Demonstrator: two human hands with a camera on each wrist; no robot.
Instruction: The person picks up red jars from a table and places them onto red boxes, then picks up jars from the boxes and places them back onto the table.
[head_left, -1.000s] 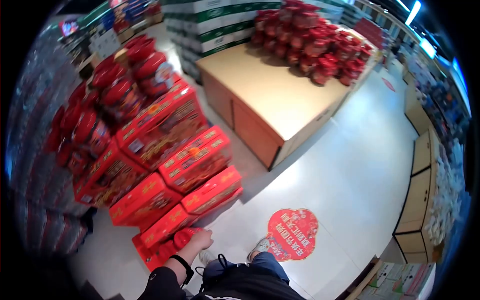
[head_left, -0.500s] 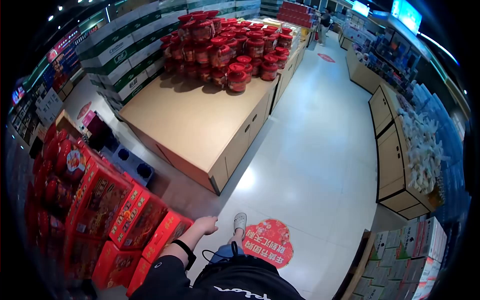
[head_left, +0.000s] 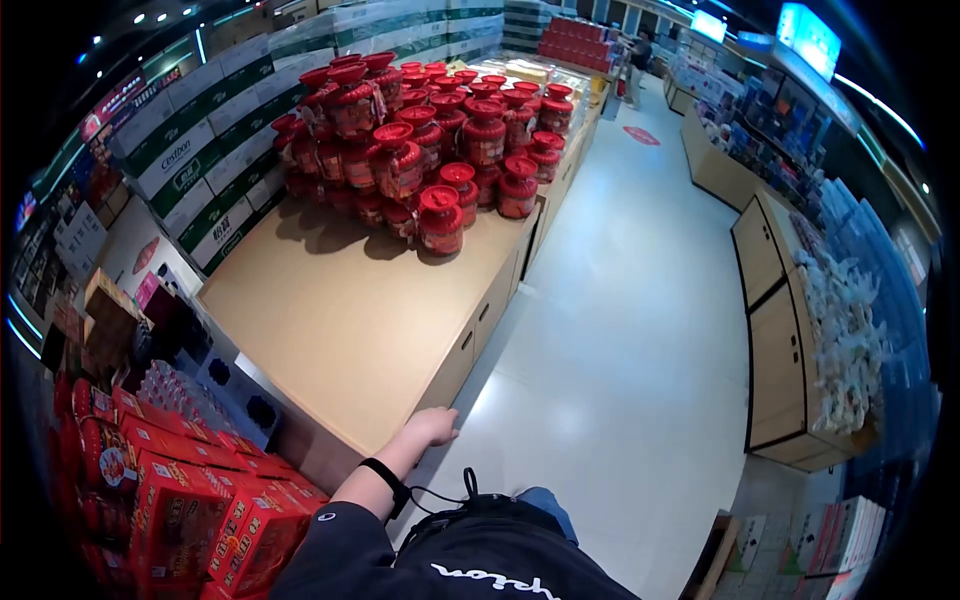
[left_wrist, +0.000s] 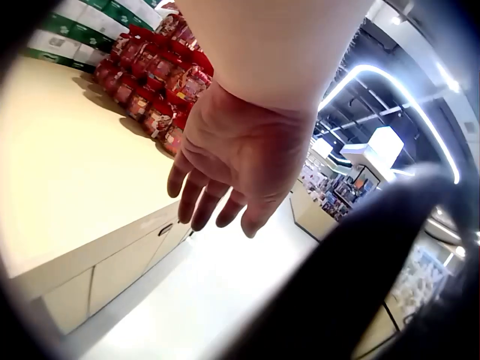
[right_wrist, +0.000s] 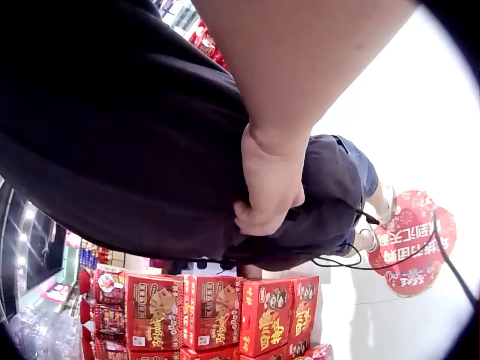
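My left hand (head_left: 432, 427) hangs beside the near corner of a wooden display counter (head_left: 350, 330). In the left wrist view the palm and fingers of the left hand (left_wrist: 236, 161) are relaxed and hold nothing. Red-lidded jars (head_left: 400, 160) are piled on the counter's far part, away from the hand. In the right wrist view my right hand (right_wrist: 271, 180) lies against dark clothing (right_wrist: 150, 150), its fingers loosely curled, with no object visible in it. The head view does not show the right hand.
Red gift boxes (head_left: 175, 510) are stacked at the lower left. White and green cartons (head_left: 190, 160) rise behind the counter. An aisle floor (head_left: 620, 300) runs along its right side, with cabinets (head_left: 775, 340) opposite. A person (head_left: 638, 65) stands far down the aisle.
The head view has turned, bringing the counter closer and shifting the red boxes to the lower left. My left hand has passed from beside those boxes to the counter's corner.
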